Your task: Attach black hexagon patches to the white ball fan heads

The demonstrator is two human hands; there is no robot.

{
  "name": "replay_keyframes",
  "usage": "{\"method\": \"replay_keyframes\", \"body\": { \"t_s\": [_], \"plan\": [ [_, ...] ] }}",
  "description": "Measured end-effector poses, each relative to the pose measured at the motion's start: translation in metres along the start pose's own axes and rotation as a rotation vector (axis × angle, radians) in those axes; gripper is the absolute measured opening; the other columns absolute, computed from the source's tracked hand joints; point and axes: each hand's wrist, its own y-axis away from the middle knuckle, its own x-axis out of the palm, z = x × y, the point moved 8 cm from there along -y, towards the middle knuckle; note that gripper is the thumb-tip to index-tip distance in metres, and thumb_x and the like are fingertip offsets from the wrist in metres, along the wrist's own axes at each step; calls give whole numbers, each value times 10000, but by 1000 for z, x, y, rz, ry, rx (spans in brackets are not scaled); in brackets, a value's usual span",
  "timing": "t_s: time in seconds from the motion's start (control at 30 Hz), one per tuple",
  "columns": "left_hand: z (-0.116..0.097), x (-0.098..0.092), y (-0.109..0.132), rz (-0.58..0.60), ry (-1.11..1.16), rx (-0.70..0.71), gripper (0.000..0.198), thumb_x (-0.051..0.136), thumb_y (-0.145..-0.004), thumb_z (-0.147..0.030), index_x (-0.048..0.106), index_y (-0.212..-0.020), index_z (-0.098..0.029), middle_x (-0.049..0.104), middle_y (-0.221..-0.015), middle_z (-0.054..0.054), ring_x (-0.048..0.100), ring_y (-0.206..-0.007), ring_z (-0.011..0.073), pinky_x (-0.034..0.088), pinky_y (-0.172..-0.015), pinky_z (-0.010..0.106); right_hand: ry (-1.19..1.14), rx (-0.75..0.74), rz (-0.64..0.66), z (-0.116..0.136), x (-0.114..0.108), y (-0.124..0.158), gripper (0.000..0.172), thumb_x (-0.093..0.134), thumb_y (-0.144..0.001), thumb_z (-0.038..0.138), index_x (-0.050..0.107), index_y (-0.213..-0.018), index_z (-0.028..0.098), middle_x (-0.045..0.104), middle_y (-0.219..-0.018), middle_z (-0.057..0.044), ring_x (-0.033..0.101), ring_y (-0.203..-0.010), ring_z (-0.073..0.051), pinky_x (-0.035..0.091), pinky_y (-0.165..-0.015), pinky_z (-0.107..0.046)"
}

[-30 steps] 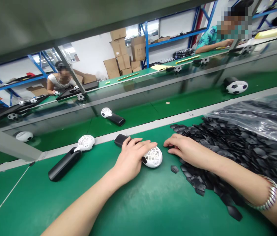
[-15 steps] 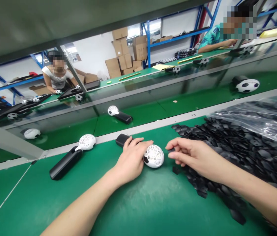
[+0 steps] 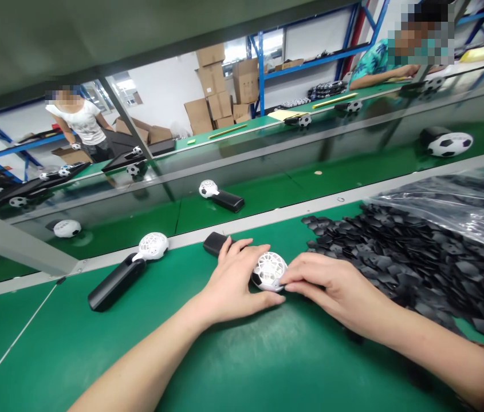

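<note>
Left hand (image 3: pixel 233 281) lies over a hand fan (image 3: pixel 270 270) on the green desk (image 3: pixel 267 360). Its fingers are laid across the neck and the thumb runs along the near side of the white, ball-shaped head. The fan's black handle end sticks out beyond the fingers, toward the rail.

Right hand (image 3: pixel 336 286): thumb and forefinger pressed together at the head's right edge. Cannot tell whether anything is pinched between them.

Just right of the hands is a heap of black pieces (image 3: pixel 396 252) loose on the desk. It spills from a clear plastic bag (image 3: pixel 452 197) that holds more of the same.

A second fan (image 3: pixel 121 273) lies well apart to the left. A metal rail (image 3: pixel 181 240) bounds the desk's far edge, with the belt (image 3: pixel 276 189) beyond it. Near the body the desk is open. Cardboard boxes (image 3: pixel 211 86) are stacked at the back wall.
</note>
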Motion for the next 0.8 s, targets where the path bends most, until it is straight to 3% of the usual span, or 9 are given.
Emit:
{"method": "replay_keyframes", "body": {
  "t_s": [0.23, 0.37, 0.6, 0.67, 0.8],
  "plan": [
    [-2, 1, 1, -14, 10, -3, 682, 590, -712, -576, 405, -1262, -217, 479, -1299, 37, 259, -1287, 278, 41, -1093, 513, 106, -101, 24, 12, 6, 0, 180, 453, -886, 131, 620, -891, 197, 619, -837, -24, 545, -793, -169, 410, -699, -303],
    [-2, 1, 1, -2, 14, -3, 722, 609, -693, -585, 394, -1273, -213, 467, -1310, 41, 253, -1290, 283, 39, -1093, 517, 71, -25, 30, 8, 7, -2, 147, 461, -876, 122, 592, -857, 185, 604, -804, -20, 536, -755, -159, 412, -683, -297],
    [-3, -1, 0, -31, 23, -13, 611, 629, -718, -484, 439, -1235, -219, 496, -1284, 31, 290, -1268, 269, 52, -1091, 506, -10, 52, -12, -5, 5, -2, 94, 506, -851, 155, 550, -783, 204, 559, -795, -9, 531, -727, -145, 435, -656, -285],
    [-3, -2, 0, -45, 39, -16, 594, 647, -705, -463, 458, -1215, -225, 509, -1269, 31, 309, -1253, 270, 52, -1088, 510, -37, 88, -54, -11, 3, -2, 41, 548, -820, 181, 523, -807, 210, 554, -864, -23, 541, -781, -157, 458, -672, -290],
    [-4, -3, 1, -75, 81, -25, 571, 683, -680, -412, 483, -1187, -241, 546, -1210, 22, 355, -1206, 261, 43, -1084, 508, -118, 170, -65, -21, 5, -4, 213, 572, -791, 255, 473, -978, 236, 504, -1183, -71, 503, -1062, -220, 490, -791, -347]
  ]
}}
